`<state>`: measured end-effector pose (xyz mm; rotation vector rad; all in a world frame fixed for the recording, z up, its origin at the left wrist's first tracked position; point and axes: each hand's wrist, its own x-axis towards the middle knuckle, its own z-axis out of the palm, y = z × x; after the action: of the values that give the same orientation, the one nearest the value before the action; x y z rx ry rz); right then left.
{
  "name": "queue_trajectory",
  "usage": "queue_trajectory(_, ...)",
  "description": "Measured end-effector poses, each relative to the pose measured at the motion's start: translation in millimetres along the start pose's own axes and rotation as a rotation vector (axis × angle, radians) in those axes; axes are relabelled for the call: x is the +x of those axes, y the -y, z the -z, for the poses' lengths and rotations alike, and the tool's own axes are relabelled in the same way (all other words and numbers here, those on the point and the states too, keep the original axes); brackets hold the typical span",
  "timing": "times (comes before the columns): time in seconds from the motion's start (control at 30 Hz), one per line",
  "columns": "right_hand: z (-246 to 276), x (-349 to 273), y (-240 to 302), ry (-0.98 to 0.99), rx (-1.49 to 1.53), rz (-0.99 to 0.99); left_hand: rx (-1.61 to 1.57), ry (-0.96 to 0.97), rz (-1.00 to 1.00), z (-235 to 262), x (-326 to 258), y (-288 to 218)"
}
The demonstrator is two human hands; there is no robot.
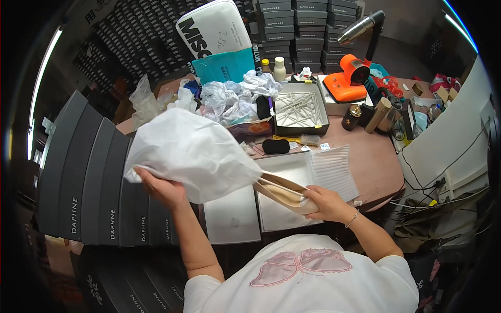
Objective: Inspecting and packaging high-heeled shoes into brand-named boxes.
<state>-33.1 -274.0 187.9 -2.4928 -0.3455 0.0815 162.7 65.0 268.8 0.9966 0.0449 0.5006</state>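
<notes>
A pink table (378,169) carries most of the things, and at its left edge a row of big dark grey boxes (78,177) leans at a slant. Next in size comes a white bag (193,151), thin, crinkled and puffed out, held up over the table's near left part. The left hand (164,189) has its fingers closed on the bag's lower left edge, gripping a fold of it; folds hide some of the fingertips. Below, by the table's near edge, lie a shallow white tray (229,214) and, just right of it, an open white box (284,164). A ribbed white sheet (334,169) lies near the right end of that box. Toward the far edge are a heap of crumpled white paper (235,96), a black-edged box of white sticks (298,107), and an orange device (347,78).

The right hand (331,203) is closed, not spread: thumb on top and fingers below, pinching the right end of a shoe (282,195). The shoe is pale beige with a smooth tan inside, tilted down to the right above the white box. Its left end meets the bag's narrow tip; how much sits inside cannot be told. Smallest, a thin bracelet (352,218) circles the right wrist.
</notes>
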Motion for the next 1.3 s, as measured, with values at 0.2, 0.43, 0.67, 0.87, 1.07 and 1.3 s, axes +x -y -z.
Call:
queue_trajectory(0.2, 37, 12, 2, 0.168, -0.376, 0.251, 1.632, 1.470, -0.076, 126, -24, 110)
queue_trajectory(0.43, 41, 54, 35, 0.176, -0.580, 0.825, 0.321, 1.514, 1.198, 39, -128, 120)
queue_trajectory(0.67, -23, 60, 36, -0.037, 0.319, -0.083, -0.177, 0.341, 1.354, 71, -182, 129)
queue_trajectory(0.87, -77, 59, 55, 0.082, 0.354, -0.072, -0.074, 0.160, 1.064, 66, -207, 122)
queue_trajectory(1.07, -55, 64, 33, 0.006, 0.207, 0.124, -0.145, 0.266, 0.832, 21, -200, 111)
queue_trajectory(1.3, 36, 107, -28, 0.028, -0.255, -0.003, -0.351, 0.220, 1.110, 20, -139, 117)
